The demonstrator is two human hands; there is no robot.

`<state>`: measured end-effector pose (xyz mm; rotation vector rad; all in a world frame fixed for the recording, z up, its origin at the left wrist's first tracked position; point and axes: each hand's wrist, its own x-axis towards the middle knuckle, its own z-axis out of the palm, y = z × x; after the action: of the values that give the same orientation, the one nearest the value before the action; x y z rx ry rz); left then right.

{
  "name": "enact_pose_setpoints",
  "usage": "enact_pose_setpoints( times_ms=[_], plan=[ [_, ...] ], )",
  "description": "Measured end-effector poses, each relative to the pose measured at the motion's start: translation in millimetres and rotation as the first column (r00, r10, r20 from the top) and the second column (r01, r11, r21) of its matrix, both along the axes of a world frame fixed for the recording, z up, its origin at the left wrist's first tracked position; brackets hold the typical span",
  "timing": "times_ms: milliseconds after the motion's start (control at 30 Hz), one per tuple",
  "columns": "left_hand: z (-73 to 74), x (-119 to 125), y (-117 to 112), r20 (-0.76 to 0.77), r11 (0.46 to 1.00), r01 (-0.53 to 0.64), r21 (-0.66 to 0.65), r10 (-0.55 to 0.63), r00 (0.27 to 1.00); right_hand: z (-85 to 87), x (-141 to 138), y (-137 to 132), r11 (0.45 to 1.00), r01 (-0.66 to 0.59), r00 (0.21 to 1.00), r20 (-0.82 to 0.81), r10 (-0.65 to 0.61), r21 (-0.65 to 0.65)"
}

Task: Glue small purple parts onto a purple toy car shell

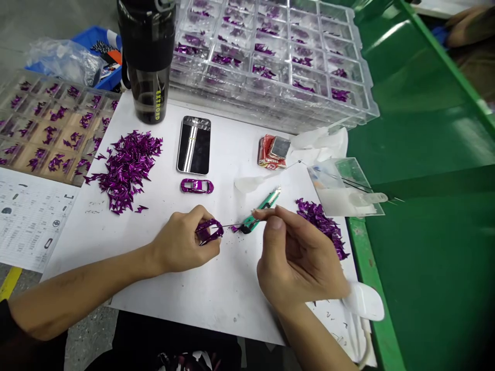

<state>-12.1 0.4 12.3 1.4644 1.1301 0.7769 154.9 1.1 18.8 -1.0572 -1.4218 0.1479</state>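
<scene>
Left hand (185,243): curled closed around one purple toy car shell (201,233), best held firm; right hand (299,257), to its right: pinches one thin tool (232,225), best worked lightly, angled clear of the gripping fingers.

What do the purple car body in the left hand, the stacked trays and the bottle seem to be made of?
Car body in the left hand: glossy metallic purple with highlights; coated plastic or metal, unclear which.
Stacked trays: clear, shiny, probably plastic, since purple pieces show through.
Bottle: smoky, see-through lower part, likely plastic, though possibly glass.
</scene>
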Motion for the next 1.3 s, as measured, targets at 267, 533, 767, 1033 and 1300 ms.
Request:
enact_pose_setpoints(
  times_ms=[267,533,767,1033,1300],
  plan=[
    [2.3,-0.5,2.2,0.027,0.997,-0.007,-0.074,0.009,1.000,-8.5,-0.8,-0.7,1.000,-0.015,0.996,0.084,0.015,0.000],
    [3.0,-1.4,0.2,0.001,0.999,0.008,-0.043,-0.008,1.000,20.8,8.7,6.7,0.982,0.176,0.984,-0.016,-0.175,0.068],
    [0.3,0.6,-4.4,-0.085,0.987,0.120,0.109,-0.111,0.990,55.5,127.1,41.3,0.778,0.593,0.776,0.112,-0.621,0.207],
    [4.2,-4.5,-7.1,-0.019,0.974,0.085,0.211,-0.083,0.996,42.3,189.0,51.5,0.748,0.655,0.741,0.281,-0.609,-0.108],
    [5.6,-7.8,-3.6,0.265,0.996,0.084,0.009,-0.083,0.961,40.4,133.1,6.1,0.871,0.487,0.793,0.450,-0.412,-0.062]
  ],
)
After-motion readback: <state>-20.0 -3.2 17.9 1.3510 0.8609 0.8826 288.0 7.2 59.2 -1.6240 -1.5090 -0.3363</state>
